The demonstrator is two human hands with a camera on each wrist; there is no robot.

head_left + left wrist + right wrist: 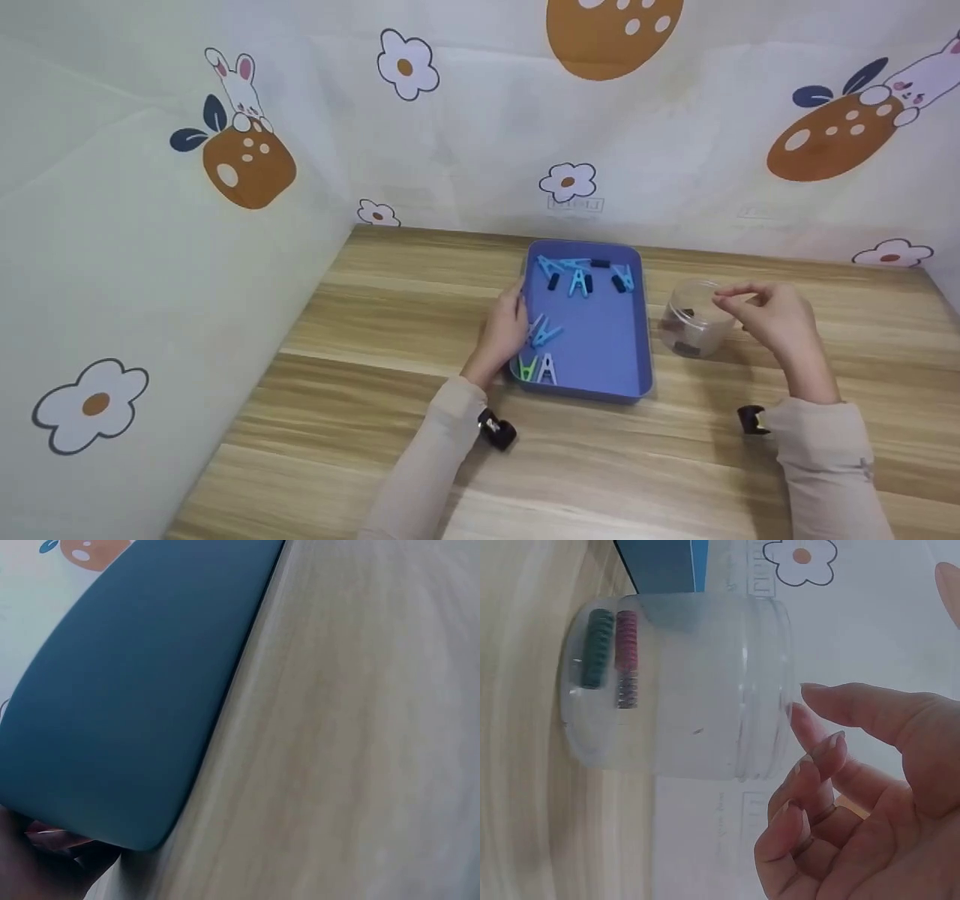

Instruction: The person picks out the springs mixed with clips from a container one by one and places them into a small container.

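Note:
A blue tray (592, 345) lies on the table, holding light-blue, green and greyish clothespins. My left hand (506, 326) holds the tray by its left edge; in the left wrist view, the tray's outer wall (142, 690) hides part of the fingers. To the tray's right stands a clear plastic jar (694, 322), without a lid. Inside it the right wrist view shows a dark green coil (598, 649) and a pink coil (627, 652). My right hand (776, 319) is at the jar's rim, thumb and index tips close together, the other fingers loosely bent. Nothing shows between them.
The wooden table (375, 300) stretches around the tray and jar. Behind it and at the left rises a pale sheet (465, 135) printed with flowers, rabbits and orange fruit. Small black pieces (600, 263) lie among the clothespins at the tray's far end.

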